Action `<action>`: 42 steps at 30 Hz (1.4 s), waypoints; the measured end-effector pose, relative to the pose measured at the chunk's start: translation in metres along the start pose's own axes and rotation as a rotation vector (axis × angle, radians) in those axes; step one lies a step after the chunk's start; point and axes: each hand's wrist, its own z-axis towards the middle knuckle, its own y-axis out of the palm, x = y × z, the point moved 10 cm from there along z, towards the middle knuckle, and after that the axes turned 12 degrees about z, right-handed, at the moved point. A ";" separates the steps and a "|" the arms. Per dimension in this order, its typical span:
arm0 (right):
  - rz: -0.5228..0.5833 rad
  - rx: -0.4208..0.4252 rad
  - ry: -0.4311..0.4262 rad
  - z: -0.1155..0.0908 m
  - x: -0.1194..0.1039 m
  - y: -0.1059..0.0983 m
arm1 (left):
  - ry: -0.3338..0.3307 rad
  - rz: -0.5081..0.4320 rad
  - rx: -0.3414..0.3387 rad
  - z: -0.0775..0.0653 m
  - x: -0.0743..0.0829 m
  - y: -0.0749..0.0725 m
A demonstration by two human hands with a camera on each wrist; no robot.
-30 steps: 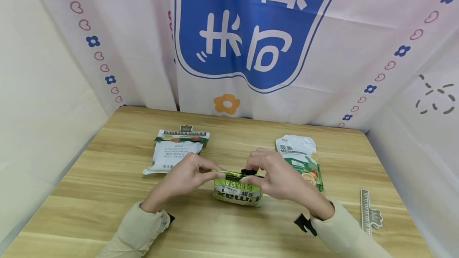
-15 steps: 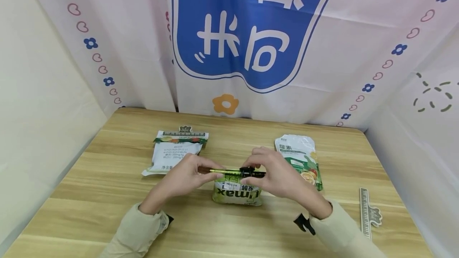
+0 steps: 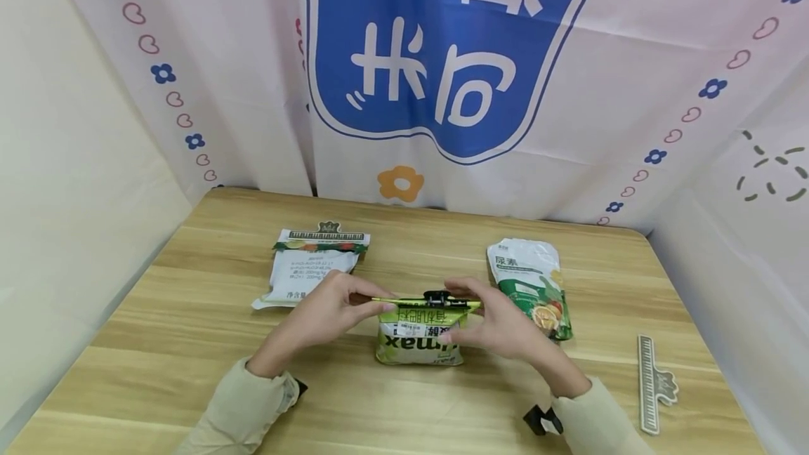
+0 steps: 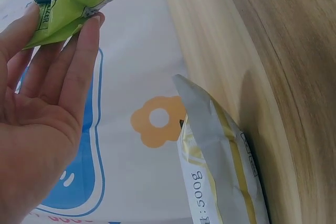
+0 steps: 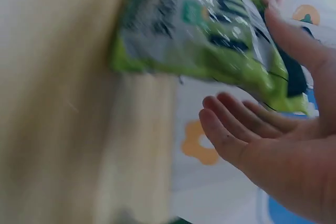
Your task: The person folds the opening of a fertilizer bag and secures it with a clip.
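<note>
A green-and-white bag [image 3: 413, 351] stands upright on the table, its folded top edge held by a dark clip [image 3: 438, 300]. My left hand [image 3: 331, 311] pinches the bag's upper left corner between thumb and fingers; the left wrist view shows that green corner [image 4: 60, 27] at the fingertips. My right hand [image 3: 502, 321] is spread around the bag's right end, thumb in front and fingers behind. In the right wrist view its loose fingers [image 5: 226, 124] are apart from the bag, and the thumb lies close to the top edge; whether it touches cannot be told.
A white bag [image 3: 310, 276] with a grey clip [image 3: 329, 230] along its top lies behind my left hand. Behind my right hand lies another white-and-green bag [image 3: 524, 272]. A loose grey clip [image 3: 654, 385] rests on the wooden table [image 3: 392, 413] at the right.
My right hand has let go of the dark clip and moved right and slightly down. The clip stays on the bag's top edge. My left hand keeps its pinch.
</note>
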 end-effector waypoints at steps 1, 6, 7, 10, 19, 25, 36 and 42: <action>0.040 0.002 0.032 0.000 0.007 0.002 | -0.004 -0.003 0.000 0.000 0.000 0.000; 0.237 -0.017 0.172 -0.003 0.032 0.016 | -0.021 -0.016 -0.001 -0.001 -0.002 0.000; 0.266 -0.030 0.183 -0.004 0.034 0.020 | -0.023 -0.017 -0.001 -0.001 -0.003 0.000; 0.308 -0.063 0.186 -0.003 0.036 0.028 | -0.026 -0.019 -0.001 -0.001 -0.004 0.002; 0.322 -0.063 0.170 -0.001 0.041 0.035 | -0.048 -0.038 -0.006 0.003 -0.009 0.007; 0.319 -0.051 0.176 -0.002 0.042 0.033 | -0.057 -0.054 -0.080 0.005 -0.011 0.024; 0.298 -0.057 0.163 0.000 0.041 0.034 | -0.229 -0.305 -0.170 0.001 -0.030 0.053; 0.297 -0.040 0.169 -0.001 0.044 0.032 | -0.204 -0.385 -0.252 0.000 -0.028 0.064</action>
